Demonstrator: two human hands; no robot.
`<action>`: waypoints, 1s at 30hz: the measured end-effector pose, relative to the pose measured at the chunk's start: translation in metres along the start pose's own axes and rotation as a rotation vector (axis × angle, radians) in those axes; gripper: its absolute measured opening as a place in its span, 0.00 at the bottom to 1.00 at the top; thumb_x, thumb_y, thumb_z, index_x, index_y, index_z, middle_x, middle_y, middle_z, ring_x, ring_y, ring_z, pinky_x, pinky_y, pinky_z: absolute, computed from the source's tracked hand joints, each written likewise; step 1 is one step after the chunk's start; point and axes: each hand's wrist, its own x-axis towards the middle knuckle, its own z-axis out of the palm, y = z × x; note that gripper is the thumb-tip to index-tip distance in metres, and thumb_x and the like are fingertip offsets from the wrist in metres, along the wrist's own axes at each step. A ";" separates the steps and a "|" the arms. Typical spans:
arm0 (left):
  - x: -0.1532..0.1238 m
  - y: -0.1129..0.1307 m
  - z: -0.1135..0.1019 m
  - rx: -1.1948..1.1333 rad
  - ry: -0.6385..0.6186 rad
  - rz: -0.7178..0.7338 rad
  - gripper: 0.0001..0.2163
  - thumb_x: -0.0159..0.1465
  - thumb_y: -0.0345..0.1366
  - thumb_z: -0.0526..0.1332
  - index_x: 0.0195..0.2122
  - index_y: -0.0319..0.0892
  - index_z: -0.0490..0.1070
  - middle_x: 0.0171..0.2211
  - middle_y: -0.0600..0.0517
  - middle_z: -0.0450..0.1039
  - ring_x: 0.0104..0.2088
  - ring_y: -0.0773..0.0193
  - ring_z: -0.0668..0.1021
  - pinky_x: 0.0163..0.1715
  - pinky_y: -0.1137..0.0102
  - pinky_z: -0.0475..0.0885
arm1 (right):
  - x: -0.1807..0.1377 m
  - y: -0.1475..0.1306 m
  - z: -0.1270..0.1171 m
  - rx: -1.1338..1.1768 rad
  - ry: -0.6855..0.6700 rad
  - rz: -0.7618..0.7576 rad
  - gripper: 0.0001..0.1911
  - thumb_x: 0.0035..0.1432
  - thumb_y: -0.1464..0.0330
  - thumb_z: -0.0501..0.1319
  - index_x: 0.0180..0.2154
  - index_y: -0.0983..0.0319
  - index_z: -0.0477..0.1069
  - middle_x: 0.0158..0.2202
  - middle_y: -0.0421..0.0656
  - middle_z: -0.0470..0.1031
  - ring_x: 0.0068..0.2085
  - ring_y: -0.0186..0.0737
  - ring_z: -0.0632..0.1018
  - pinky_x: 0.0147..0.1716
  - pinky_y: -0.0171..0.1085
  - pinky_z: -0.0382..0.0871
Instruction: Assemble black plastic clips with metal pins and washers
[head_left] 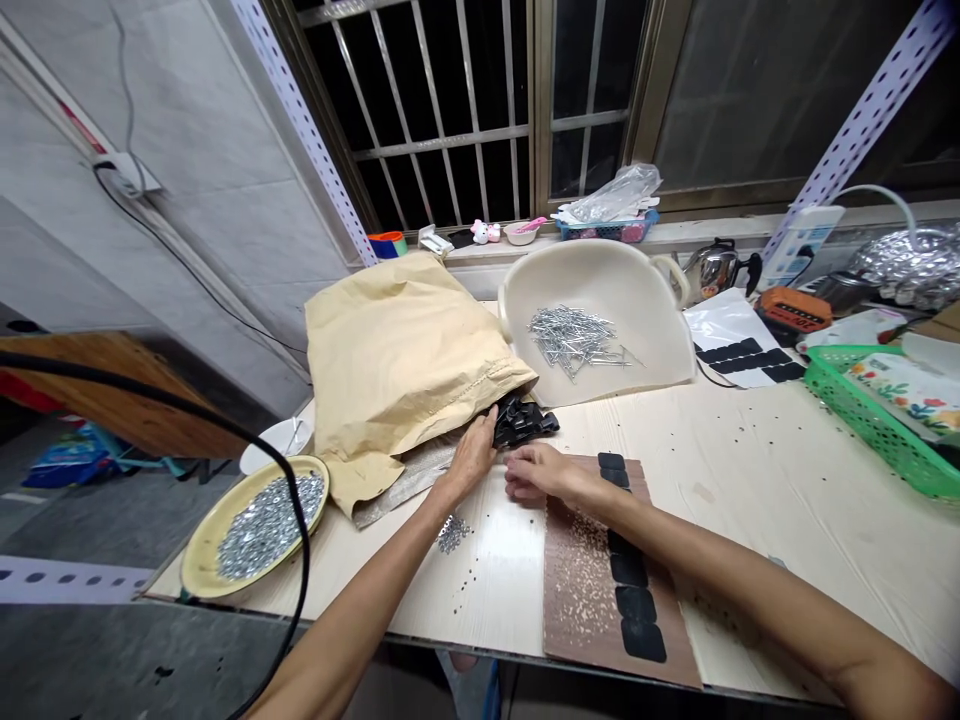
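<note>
A big tan paper sack (409, 350) lies on its side, with a heap of shiny black plastic parts (519, 422) at its mouth. My left hand (474, 452) is at that mouth, its fingers closed against the black parts and partly hidden. Just to the right, my right hand (536, 470) hovers low over the table with curled fingers; what they hold, if anything, is hidden. Under my right forearm lies a brown board (577, 610) bearing a row of black rounded-square pads (634, 605) and scattered pale bits. A small pile of metal pieces (452, 534) sits near my left wrist.
A yellow bowl (196, 570) of small metal pieces stands at the table's left edge. Behind, a cream basin (652, 350) holds long metal pins (574, 338). A green basket (862, 410) stands at right. A black cable (304, 540) hangs across the left foreground.
</note>
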 end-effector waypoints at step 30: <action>-0.131 0.017 -0.028 0.320 -0.113 0.152 0.13 0.65 0.37 0.52 0.32 0.43 0.76 0.29 0.47 0.68 0.34 0.59 0.65 0.29 0.67 0.59 | -0.027 -0.058 -0.024 -1.719 -0.266 -0.932 0.15 0.63 0.75 0.47 0.44 0.60 0.69 0.38 0.44 0.70 0.36 0.36 0.68 0.30 0.34 0.57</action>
